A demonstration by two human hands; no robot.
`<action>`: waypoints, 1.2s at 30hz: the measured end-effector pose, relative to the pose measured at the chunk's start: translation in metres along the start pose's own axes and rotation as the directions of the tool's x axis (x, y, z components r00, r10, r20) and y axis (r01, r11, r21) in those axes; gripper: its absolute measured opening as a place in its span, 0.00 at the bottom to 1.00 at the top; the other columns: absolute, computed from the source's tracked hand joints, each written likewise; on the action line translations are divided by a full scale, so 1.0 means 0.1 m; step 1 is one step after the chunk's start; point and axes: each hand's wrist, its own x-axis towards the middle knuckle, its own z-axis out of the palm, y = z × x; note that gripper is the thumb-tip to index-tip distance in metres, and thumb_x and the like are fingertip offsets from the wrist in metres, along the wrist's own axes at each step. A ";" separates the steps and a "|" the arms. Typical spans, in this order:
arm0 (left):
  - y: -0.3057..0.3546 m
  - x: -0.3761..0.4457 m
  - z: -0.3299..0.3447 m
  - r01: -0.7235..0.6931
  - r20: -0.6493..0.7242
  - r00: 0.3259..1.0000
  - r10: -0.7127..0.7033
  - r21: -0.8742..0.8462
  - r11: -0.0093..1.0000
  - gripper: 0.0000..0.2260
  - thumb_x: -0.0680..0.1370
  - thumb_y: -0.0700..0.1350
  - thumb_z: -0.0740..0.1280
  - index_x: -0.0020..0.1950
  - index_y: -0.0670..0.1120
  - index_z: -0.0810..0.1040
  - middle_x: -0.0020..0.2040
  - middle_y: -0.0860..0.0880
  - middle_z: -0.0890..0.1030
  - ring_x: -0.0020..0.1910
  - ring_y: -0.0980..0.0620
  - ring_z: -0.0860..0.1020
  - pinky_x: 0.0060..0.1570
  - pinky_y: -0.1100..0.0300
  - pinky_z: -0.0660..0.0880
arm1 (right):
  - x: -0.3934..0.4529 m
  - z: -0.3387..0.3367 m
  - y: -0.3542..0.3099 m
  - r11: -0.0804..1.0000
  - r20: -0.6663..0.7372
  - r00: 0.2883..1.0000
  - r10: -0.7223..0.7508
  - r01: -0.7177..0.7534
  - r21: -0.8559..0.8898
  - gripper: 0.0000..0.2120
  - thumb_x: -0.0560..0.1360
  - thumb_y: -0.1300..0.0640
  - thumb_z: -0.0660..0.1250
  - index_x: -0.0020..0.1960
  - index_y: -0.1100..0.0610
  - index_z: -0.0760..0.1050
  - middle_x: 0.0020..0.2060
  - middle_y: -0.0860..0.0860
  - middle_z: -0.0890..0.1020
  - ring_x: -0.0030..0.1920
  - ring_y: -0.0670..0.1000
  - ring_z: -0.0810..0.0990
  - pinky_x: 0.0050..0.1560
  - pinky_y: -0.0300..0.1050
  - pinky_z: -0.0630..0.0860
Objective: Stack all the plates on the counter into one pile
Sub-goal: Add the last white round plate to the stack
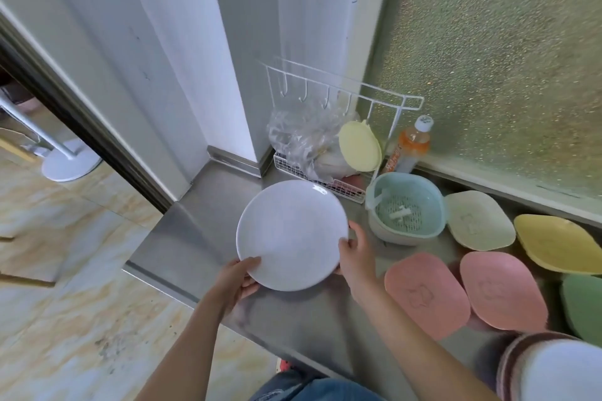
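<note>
1. You've got the white plate [291, 234] clamped at opposite rims, left hand [239, 277] and right hand [355, 254], so it stays level over the counter [195, 238]
2. Pink plates [426, 295] lie flat, well right, probably next

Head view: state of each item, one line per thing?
white plate: held over the counter by left hand and right hand
pink plates: flat, side by side, unstacked
yellow plate: flat, unstacked
colander bowl: upright
bottle: upright, capped
</note>
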 end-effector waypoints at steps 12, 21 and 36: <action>-0.57 -0.42 1.18 0.065 0.340 0.934 -0.109 0.139 0.988 0.15 0.72 0.35 0.67 0.56 0.47 0.74 0.31 0.49 0.75 0.25 0.57 0.74 0.32 0.64 0.77 | -0.72 -1.65 0.21 0.926 -0.161 0.916 -0.367 0.344 -0.154 0.15 0.78 0.59 0.62 0.64 0.50 0.69 0.51 0.40 0.77 0.50 0.39 0.76 0.53 0.32 0.74; -0.97 -0.90 2.16 -0.301 0.404 0.910 0.088 0.501 0.811 0.23 0.68 0.33 0.74 0.60 0.46 0.73 0.44 0.47 0.80 0.32 0.56 0.80 0.31 0.64 0.77 | -1.12 -2.62 0.40 0.891 -0.231 0.861 -0.454 0.433 -0.136 0.15 0.79 0.59 0.60 0.61 0.43 0.67 0.47 0.30 0.77 0.49 0.39 0.78 0.49 0.39 0.77; -1.27 -1.06 2.85 -0.490 0.138 0.803 0.579 0.707 0.511 0.12 0.75 0.34 0.57 0.48 0.48 0.75 0.36 0.45 0.79 0.41 0.41 0.80 0.45 0.47 0.79 | -1.21 -3.70 0.73 0.948 -0.450 0.852 -0.267 0.316 0.034 0.16 0.77 0.58 0.60 0.59 0.38 0.69 0.44 0.52 0.81 0.46 0.53 0.80 0.47 0.62 0.79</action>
